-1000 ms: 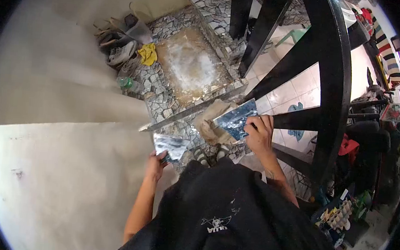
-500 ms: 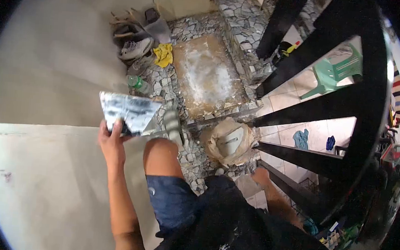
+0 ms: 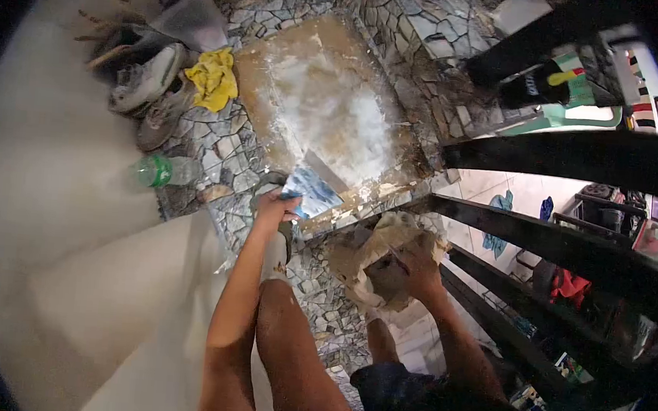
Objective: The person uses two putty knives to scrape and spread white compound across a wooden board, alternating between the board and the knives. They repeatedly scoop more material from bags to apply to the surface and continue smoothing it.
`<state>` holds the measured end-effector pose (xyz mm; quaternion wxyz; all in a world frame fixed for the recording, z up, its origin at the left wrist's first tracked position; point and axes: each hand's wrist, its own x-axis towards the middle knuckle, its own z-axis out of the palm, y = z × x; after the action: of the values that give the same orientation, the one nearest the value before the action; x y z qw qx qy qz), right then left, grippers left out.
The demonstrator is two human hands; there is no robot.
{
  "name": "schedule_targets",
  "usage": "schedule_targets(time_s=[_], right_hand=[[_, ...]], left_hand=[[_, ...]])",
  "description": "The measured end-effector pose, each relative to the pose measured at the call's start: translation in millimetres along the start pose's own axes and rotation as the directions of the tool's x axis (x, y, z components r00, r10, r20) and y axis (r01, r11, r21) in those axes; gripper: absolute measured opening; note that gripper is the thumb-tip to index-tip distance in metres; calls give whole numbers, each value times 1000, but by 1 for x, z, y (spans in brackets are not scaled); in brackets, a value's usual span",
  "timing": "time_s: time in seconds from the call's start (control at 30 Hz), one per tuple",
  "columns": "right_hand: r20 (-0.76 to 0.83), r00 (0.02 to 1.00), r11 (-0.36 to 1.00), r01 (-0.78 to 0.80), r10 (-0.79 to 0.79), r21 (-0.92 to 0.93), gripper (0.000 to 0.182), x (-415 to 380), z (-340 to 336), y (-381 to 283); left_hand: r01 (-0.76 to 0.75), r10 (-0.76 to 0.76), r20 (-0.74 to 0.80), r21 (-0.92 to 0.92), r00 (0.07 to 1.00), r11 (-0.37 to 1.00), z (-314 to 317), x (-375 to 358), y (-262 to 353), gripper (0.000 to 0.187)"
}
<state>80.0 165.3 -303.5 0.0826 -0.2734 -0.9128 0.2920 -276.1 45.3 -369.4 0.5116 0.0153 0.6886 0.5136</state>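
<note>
My left hand (image 3: 271, 210) is closed on a wide putty knife (image 3: 314, 194), its flat blade smeared white and grey-blue. The blade overlaps the near edge of a brown board (image 3: 266, 73) coated with white powdery patches. On the right, my right hand (image 3: 419, 270) is at the open mouth of a crumpled brown paper bag (image 3: 347, 265). Its fingers point down into the bag beside a dark spot, and the fingertips are hidden there, so I cannot tell whether they grip anything.
Worn shoes (image 3: 149, 79), a yellow cloth (image 3: 214, 79) and a plastic bottle (image 3: 165, 171) with a green label lie left of the board on the stone-patterned floor. Dark railing bars (image 3: 543, 230) run along the right, with a green chair (image 3: 560, 119) beyond. A pale wall stands left.
My left hand has carried the putty knife rightward to the board's near edge. My right hand has moved from beside the railing up to the bag. The view has shifted toward the board.
</note>
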Motion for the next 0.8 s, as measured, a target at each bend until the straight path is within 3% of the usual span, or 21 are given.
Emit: schedule_targets(time_s=[0.03,0.1,0.17,0.23,0.27,0.37,0.47,0.53,0.6,0.63,0.67,0.77,0.8], right_hand=[[-117,981,987,148,-155,-64,24,33,8,-3],[117,990,997,-78,77,2,27,94,4,-28],[59,998,1000,3,-4,13,26,137,42,-15],[99,995,1000,-19,21,-19,25,175,60,-23],[122,992,999,-33,37,-32,24,185,67,-23],[128,990,998,-68,66,10,33,199,89,-20],[145,986,996,-84,85,-13,32,211,102,-31],[207,973,994,-97,103,-42,42,219,104,-33],[102,991,996,-85,89,-41,49,234,111,-35],[55,995,996,-78,80,-39,52,243,114,-37],[116,991,993,-54,66,-106,63,252,113,-39],[117,990,987,94,-79,-133,60,266,131,-38],[169,985,976,81,-47,-202,60,263,140,-39]], left_hand=[[2,-2,21,29,1000,1000,2,22,-10,23],[-27,24,64,53,998,998,12,46,-9,19],[-100,98,38,37,994,994,23,60,-5,19],[-163,160,97,18,982,987,20,83,-21,17],[-380,375,68,68,924,923,21,88,-32,21],[-183,194,65,-149,979,972,15,85,-31,35],[-55,62,25,-217,998,975,11,86,-13,46],[-255,254,-22,-40,967,966,7,100,-5,55],[-416,424,-37,130,905,900,11,110,-5,65],[-387,394,-88,87,915,918,17,111,-7,65],[-359,362,-137,46,922,932,21,111,-8,64],[-381,381,-180,37,907,924,24,112,-16,61],[-410,412,-201,51,889,911,25,113,-19,59]])
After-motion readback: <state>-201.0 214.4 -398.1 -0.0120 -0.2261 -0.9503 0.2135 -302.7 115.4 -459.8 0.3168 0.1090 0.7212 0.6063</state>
